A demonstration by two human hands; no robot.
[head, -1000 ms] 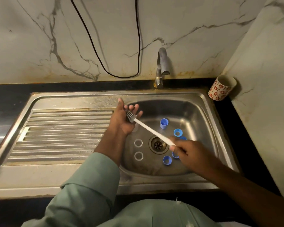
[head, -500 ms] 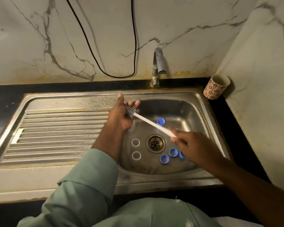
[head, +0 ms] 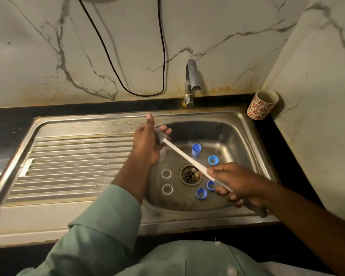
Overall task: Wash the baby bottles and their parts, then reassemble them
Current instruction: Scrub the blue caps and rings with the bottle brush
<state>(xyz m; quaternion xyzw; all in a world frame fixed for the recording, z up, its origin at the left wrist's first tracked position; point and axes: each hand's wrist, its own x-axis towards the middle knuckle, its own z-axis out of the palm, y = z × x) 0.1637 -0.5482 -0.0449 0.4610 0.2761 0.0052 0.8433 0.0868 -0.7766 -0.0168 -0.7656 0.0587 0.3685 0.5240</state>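
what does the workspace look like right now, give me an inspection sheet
surface: steel sink with ribbed drainboard in a dark counter
job's things: four blue caps and two clear rings lie in the basin; bottle brush in use
clutter: patterned cup on the counter
hands: left hand cups a clear part against the brush head; right hand grips the handle
cables: black cable hangs on the wall
surroundings: tap, no water seen; marble walls
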